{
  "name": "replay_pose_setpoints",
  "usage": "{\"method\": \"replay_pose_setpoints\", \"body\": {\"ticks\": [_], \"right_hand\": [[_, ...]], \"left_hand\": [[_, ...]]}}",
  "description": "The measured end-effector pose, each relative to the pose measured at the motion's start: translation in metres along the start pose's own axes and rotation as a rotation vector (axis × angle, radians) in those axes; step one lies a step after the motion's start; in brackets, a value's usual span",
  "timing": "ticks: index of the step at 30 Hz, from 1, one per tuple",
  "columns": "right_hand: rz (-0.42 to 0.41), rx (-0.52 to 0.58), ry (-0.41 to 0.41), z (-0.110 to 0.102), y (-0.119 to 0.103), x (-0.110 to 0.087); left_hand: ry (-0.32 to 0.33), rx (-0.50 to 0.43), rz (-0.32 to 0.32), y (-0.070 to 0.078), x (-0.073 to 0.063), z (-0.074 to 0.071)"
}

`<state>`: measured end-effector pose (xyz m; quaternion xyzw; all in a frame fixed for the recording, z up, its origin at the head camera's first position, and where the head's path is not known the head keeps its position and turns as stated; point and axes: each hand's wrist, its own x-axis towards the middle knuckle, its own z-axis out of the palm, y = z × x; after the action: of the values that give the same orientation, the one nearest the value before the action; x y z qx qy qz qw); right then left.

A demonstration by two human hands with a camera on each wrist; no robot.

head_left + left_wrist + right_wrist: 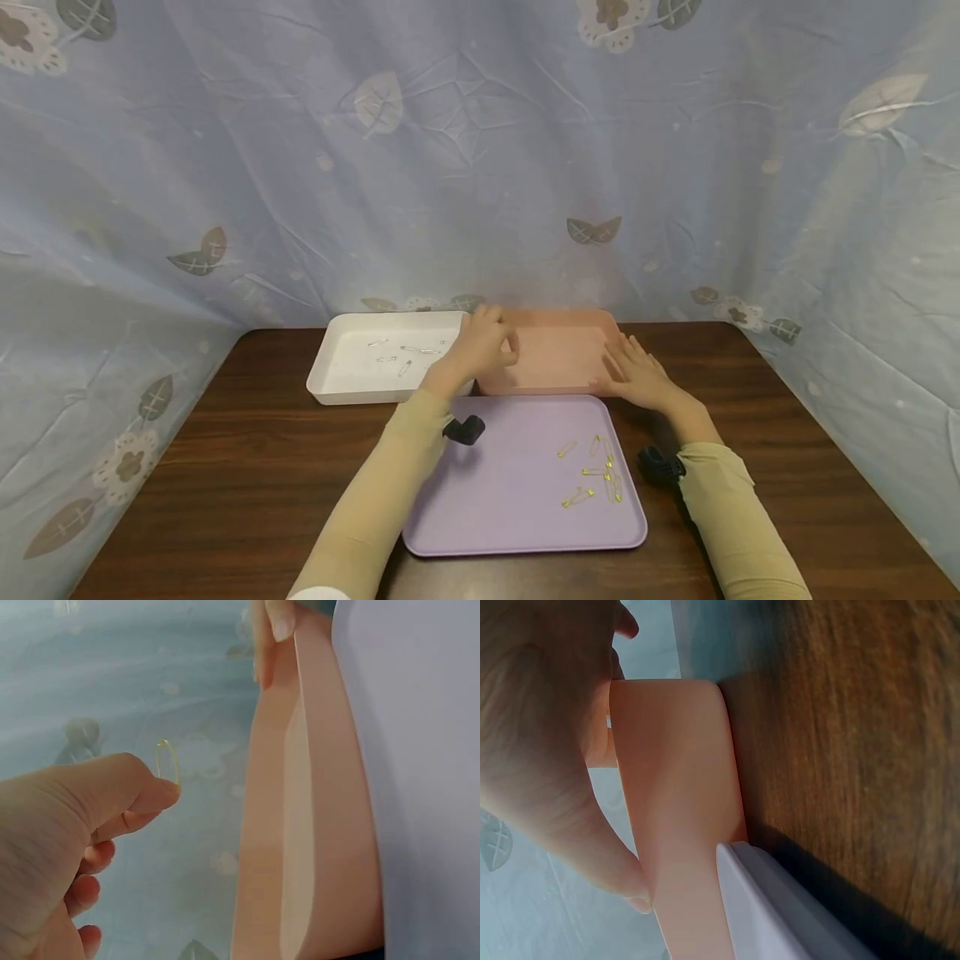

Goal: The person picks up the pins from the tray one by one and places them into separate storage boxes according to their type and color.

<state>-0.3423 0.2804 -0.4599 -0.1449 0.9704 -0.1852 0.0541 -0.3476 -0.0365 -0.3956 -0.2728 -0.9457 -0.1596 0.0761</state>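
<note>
My left hand (480,346) is over the left end of the peach tray (555,387), pinching a gold safety pin (177,761) between thumb and index finger. The pin points up from the fingertips in the left wrist view. At the tray's front right corner my right hand (637,375) rests with fingers extended along the side. Its thumb touches the front rim in the right wrist view. Several gold safety pins (595,472) lie on the right part of the lilac tray (517,533). Silver safety pins (405,367) lie scattered in the white tray (337,396).
The white and peach trays stand side by side at the back of the dark wooden table (225,467), against a patterned cloth (480,167). The lilac tray sits in front of them, its back edge close to the peach tray.
</note>
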Motion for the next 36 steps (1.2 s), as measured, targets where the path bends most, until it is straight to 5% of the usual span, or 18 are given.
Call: {"method": "replay_pose_setpoints", "body": {"ticks": [15,23,36], "right_hand": [[0.010,0.014,-0.001,0.000,0.000,0.000],[0.012,0.005,0.007,0.002,0.000,0.001],[0.020,0.008,0.012,0.002,0.001,0.000]], "left_hand": [[0.020,0.014,-0.151,-0.027,0.037,0.018],[0.040,0.007,-0.250,-0.032,0.045,0.033],[0.103,0.021,-0.311,-0.034,0.050,0.047]]}}
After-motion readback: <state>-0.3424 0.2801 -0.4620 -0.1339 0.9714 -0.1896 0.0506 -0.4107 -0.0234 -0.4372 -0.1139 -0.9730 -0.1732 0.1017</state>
